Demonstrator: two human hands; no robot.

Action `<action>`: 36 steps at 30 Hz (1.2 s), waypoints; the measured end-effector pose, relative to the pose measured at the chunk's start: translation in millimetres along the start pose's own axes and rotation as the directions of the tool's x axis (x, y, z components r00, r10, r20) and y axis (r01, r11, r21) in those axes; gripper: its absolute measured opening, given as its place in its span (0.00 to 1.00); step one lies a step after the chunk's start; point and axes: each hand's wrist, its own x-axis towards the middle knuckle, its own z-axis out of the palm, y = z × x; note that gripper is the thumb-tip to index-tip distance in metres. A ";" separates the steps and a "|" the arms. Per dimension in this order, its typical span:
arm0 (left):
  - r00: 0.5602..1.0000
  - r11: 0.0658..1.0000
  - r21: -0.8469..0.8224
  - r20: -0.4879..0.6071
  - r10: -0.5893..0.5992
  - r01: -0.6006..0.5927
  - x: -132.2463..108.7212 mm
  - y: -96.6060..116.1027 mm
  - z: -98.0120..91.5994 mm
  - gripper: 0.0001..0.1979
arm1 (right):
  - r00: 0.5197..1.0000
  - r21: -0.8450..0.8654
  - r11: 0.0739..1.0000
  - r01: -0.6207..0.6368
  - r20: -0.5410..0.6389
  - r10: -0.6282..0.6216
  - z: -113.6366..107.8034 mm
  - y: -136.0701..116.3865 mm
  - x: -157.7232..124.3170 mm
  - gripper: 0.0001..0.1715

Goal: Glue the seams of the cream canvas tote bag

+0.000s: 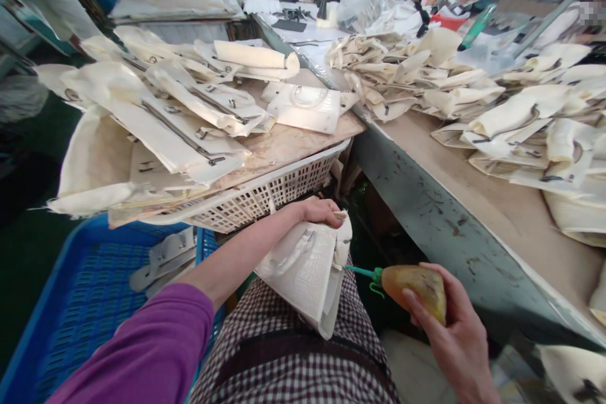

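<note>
My left hand (324,209) grips the upper edge of a cream-white bag piece (303,265), which hangs tilted over my lap. The piece has a textured surface, a curved handle and folded layers along its right edge. In my right hand (454,322) is a yellowish, stained squeeze bottle (414,287), lying nearly sideways, with fingers wrapped round its wide end. Its thin green nozzle (362,271) points left, and the tip is at the open right edge of the bag piece. Whether the tip touches the material I cannot tell.
Cream bag pieces with zippers (175,101) cover the wooden board at left, above a white basket (265,196). A blue crate (104,278) stands below. More pieces (511,101) lie on the right-hand bench (454,189). Other people sit farther back.
</note>
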 end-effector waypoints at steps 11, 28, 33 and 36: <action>0.999 0.999 -0.030 0.025 0.021 -0.021 -2.6 6.8 3.8 0.15 | 0.988 -0.021 0.997 -0.076 0.132 0.078 -8.8 -18.1 -13.0 0.30; 1.000 0.999 -0.050 0.000 0.001 -0.001 1.0 0.1 2.7 0.14 | 0.991 -0.022 1.000 -0.017 0.133 0.019 -8.8 -5.2 -4.4 0.32; 1.000 0.996 -0.091 0.009 0.018 -0.018 -0.5 -1.4 2.6 0.15 | 0.971 -0.016 0.996 -0.091 0.221 0.092 -12.4 -8.7 -25.7 0.29; 1.000 0.994 -0.109 0.021 0.016 -0.014 -1.2 -0.7 2.6 0.14 | 0.974 -0.003 0.994 -0.112 0.199 0.110 -13.4 -9.4 -30.2 0.29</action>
